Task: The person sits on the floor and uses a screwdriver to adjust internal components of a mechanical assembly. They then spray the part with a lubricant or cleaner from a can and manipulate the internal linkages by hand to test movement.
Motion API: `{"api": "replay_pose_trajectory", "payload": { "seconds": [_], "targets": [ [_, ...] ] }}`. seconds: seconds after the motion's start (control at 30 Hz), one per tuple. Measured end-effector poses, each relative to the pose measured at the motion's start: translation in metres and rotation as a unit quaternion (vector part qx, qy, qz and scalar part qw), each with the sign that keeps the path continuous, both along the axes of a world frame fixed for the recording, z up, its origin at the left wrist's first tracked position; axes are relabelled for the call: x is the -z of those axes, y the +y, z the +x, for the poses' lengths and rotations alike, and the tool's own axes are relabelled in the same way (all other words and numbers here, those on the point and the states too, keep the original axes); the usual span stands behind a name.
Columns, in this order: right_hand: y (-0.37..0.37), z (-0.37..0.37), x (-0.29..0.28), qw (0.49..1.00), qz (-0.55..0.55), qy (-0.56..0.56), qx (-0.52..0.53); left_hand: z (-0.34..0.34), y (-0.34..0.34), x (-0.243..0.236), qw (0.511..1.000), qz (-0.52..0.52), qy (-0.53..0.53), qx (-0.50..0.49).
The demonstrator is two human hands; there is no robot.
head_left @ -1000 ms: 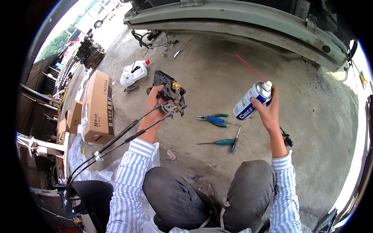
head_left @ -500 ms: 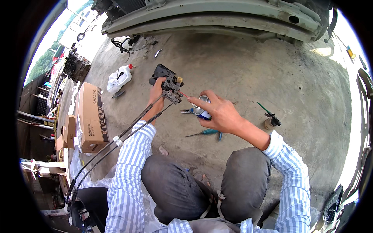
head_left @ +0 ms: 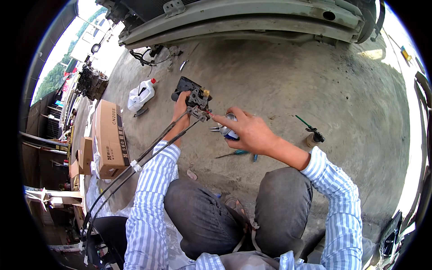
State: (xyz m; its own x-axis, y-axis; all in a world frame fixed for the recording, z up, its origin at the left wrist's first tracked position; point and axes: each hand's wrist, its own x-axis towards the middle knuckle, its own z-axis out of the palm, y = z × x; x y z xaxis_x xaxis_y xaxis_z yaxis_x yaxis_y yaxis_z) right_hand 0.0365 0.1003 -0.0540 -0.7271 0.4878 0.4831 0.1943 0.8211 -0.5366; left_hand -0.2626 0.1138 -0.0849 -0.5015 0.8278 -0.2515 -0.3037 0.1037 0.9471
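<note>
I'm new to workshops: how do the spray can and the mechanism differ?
The spray can is rounded; the mechanism is irregular. The right hand grips the spray can, the left hand the mechanism. Cables trail from the mechanism, none from the spray can. Both are handheld.

Both hands in grip, close together

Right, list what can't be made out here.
In the head view:
Left hand: most fingers behind the mechanism.
Spray can: mostly covered by the right hand.
Pliers: handles behind the spray can and right hand.
Red straw: tip too small to place.
Vehicle front: cut off by the upper edge.
</note>
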Motion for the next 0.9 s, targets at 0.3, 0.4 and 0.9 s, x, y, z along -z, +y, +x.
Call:
{"api": "replay_pose_trajectory", "payload": {
  "seconds": [0.3,0.4,0.9],
  "targets": [
    [0.001,0.009,-0.007,1.000,0.014,-0.001,0.001,-0.003,0.005,0.004,0.998,0.007,-0.064,0.016],
    [0.000,0.008,-0.005,1.000,0.008,0.004,0.002,-0.006,0.003,0.006,0.998,0.001,-0.056,0.010],
    [0.001,0.008,-0.004,1.000,-0.009,0.013,0.006,-0.002,0.002,0.003,0.999,-0.005,-0.045,0.012]
  ]
}}
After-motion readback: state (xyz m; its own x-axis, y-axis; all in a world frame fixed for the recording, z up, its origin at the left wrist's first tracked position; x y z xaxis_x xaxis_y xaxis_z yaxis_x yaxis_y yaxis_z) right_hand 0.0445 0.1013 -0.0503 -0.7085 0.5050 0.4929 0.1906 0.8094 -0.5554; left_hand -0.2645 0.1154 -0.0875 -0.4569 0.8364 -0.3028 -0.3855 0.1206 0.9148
